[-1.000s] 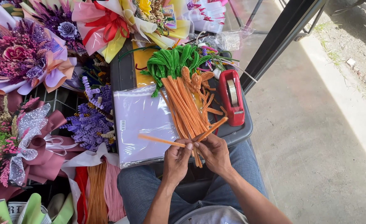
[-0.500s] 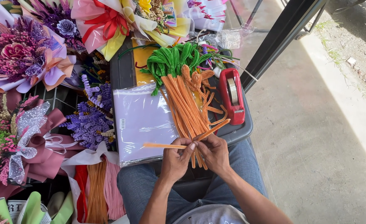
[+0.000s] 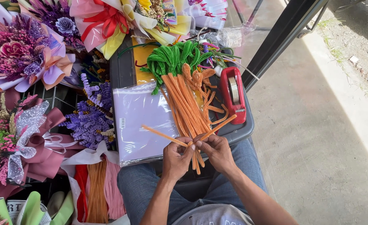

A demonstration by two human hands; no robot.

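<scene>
Both hands, left hand (image 3: 176, 160) and right hand (image 3: 215, 151), pinch orange fuzzy sticks (image 3: 180, 140) tight, crossing them; a careful twist seems needed

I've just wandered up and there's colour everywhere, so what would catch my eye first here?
Probably the bundle of orange pipe cleaners fanned across the grey tray, with the left hand and right hand pinching two of them together at its near end. Next, the big wrapped bouquets crowding the left and top. A red tape dispenser lies at the tray's right edge, beside curly green pipe cleaners.
</scene>
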